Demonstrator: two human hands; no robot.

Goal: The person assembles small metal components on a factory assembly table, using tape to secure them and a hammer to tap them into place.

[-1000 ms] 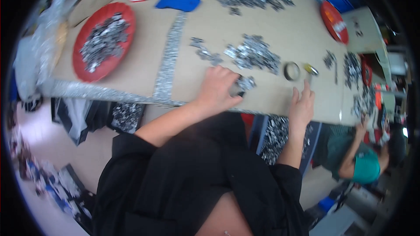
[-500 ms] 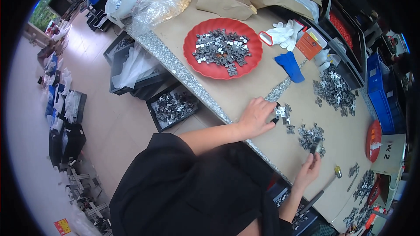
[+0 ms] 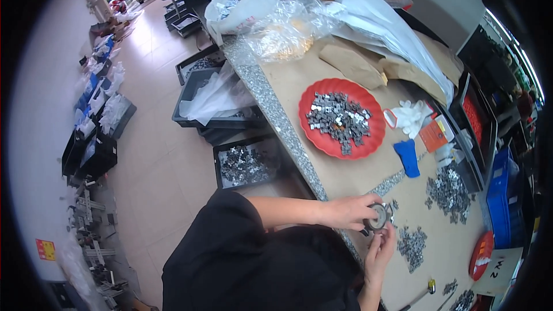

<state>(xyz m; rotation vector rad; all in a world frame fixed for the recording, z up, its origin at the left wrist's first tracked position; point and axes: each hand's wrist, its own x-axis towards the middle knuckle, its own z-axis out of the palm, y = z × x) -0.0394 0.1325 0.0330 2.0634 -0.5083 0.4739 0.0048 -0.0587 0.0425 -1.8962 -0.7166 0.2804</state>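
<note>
Above the near edge of the table, both hands meet at a round disc (image 3: 378, 217) with a dark rim and a paler centre; its exact kind does not show. My left hand (image 3: 349, 212) curls its fingers over the disc's left side, with a black covering on a fingertip. From below, my right hand (image 3: 380, 249) pinches the disc's lower right edge. A shiny bit of metal shows beside the disc, partly hidden by the fingers. Just right of the hands lies a pile of small grey metal parts (image 3: 412, 247) on the brown table covering.
A red scalloped plate (image 3: 311, 138) of metal parts stands beyond the hands. Near it lie white gloves (image 3: 410, 118), a blue cloth piece (image 3: 407, 158) and a larger parts pile (image 3: 449, 194). A yellow-handled screwdriver (image 3: 431, 285) lies near right. Black bins (image 3: 218, 167) stand left of the stone edge (image 3: 288, 132).
My right hand has brought the round disc from over the parts pile leftward to my left hand, whose fingers now close on it. The view has turned, shifting the table rightward and down.
</note>
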